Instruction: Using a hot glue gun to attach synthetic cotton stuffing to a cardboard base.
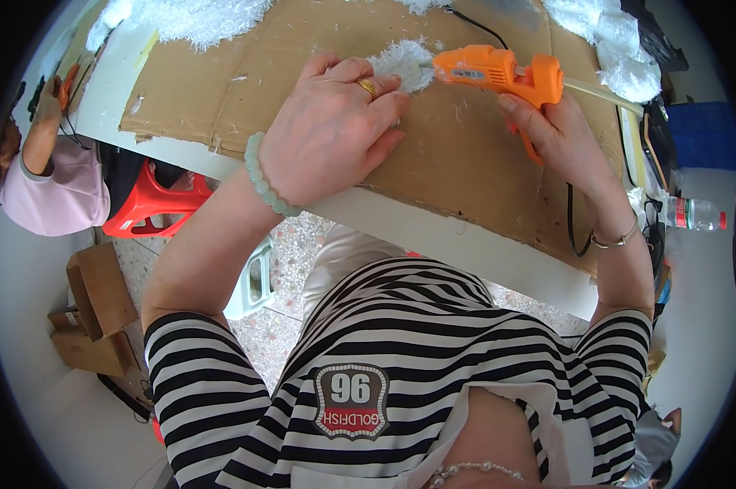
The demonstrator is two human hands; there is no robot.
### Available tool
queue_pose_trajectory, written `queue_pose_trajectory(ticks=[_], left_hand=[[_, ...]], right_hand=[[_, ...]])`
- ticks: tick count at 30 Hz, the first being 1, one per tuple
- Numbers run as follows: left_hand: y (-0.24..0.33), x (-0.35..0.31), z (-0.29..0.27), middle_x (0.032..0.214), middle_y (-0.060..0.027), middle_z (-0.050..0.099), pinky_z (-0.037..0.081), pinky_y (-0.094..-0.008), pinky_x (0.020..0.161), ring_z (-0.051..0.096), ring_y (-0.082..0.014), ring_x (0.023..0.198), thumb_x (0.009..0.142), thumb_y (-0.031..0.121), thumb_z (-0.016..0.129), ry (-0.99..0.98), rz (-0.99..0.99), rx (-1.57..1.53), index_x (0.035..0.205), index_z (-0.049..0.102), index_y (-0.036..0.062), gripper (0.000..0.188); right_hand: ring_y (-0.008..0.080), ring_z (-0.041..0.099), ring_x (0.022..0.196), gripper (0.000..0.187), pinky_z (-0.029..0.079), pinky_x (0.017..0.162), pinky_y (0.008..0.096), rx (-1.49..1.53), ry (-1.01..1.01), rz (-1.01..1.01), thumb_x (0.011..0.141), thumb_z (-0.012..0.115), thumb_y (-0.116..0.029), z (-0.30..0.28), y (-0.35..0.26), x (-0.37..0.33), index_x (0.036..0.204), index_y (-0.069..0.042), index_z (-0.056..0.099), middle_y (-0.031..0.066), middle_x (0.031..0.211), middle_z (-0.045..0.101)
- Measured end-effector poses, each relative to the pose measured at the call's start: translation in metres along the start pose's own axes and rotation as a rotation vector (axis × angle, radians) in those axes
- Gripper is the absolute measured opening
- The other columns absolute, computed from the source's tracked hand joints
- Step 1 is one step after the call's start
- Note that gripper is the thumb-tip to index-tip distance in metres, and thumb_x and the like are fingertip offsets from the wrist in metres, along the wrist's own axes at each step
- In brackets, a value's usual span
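Observation:
My right hand [559,134] is wrapped round the handle of an orange hot glue gun [486,69], and a pale glue stick [604,94] pokes out of its back end. The gun's nozzle points left and meets a tuft of white, fluffy, stringy material [404,65]. At the tuft's left side, the bent fingers of my left hand [335,126] pinch its edge; the fingertips are partly hidden behind the hand. Under both hands lies a sheet of brown cardboard [433,171] on a white table.
White fluffy piles [197,20] lie along the far edge, with more at the far right [616,45]. A black cord [575,224] hangs beside my right wrist. A plastic bottle [694,213] is at right. Red stool [156,204], cardboard boxes [99,293] and a person in pink [54,191] are at left.

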State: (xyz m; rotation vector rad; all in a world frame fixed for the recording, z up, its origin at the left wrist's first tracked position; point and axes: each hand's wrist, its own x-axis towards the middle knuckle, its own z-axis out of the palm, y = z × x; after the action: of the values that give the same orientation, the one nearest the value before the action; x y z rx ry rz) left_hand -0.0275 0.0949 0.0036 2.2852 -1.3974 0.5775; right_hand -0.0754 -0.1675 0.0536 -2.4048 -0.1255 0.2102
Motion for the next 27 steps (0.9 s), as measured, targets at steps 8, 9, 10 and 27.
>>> queue_pose_trajectory(ticks=[8, 9, 10, 27], left_hand=[[0.0, -0.001, 0.0, 0.098, -0.0079, 0.068, 0.04, -0.0406, 0.089, 0.059, -0.0251, 0.093, 0.07, 0.014, 0.07, 0.015, 0.0, 0.007, 0.093, 0.064, 0.0047, 0.026], [-0.001, 0.0, 0.001, 0.098, -0.0078, 0.068, 0.04, -0.0405, 0.089, 0.059, -0.025, 0.093, 0.069, 0.014, 0.07, 0.014, 0.002, -0.002, 0.093, 0.064, 0.0048, 0.026], [-0.001, 0.0, 0.001, 0.098, -0.0078, 0.068, 0.04, -0.0404, 0.089, 0.059, -0.0249, 0.093, 0.069, 0.014, 0.07, 0.012, 0.005, -0.011, 0.092, 0.064, 0.0049, 0.026], [-0.002, -0.002, 0.002, 0.097, -0.0073, 0.068, 0.04, -0.0406, 0.087, 0.059, -0.0243, 0.09, 0.069, 0.014, 0.07, 0.028, 0.002, -0.015, 0.091, 0.064, 0.0052, 0.025]], right_hand=[[0.0086, 0.048, 0.067, 0.03, 0.04, 0.06, 0.0245, -0.005, 0.005, 0.018, 0.095, 0.053, -0.033, 0.002, -0.005, 0.009, 0.097, -0.003, 0.055, 0.0004, 0.073, 0.054], [0.0085, 0.048, 0.066, 0.03, 0.04, 0.059, 0.0243, -0.002, 0.001, 0.024, 0.095, 0.053, -0.033, 0.002, -0.006, 0.012, 0.096, -0.003, 0.054, 0.0003, 0.073, 0.053], [0.0085, 0.048, 0.066, 0.03, 0.04, 0.059, 0.0243, -0.002, 0.0, 0.023, 0.095, 0.053, -0.033, 0.002, -0.003, 0.014, 0.096, -0.003, 0.054, 0.0003, 0.073, 0.053], [0.0079, 0.047, 0.067, 0.027, 0.04, 0.059, 0.0236, -0.065, -0.071, 0.047, 0.094, 0.055, -0.029, -0.002, 0.0, -0.005, 0.103, -0.003, 0.054, -0.0003, 0.074, 0.052]])
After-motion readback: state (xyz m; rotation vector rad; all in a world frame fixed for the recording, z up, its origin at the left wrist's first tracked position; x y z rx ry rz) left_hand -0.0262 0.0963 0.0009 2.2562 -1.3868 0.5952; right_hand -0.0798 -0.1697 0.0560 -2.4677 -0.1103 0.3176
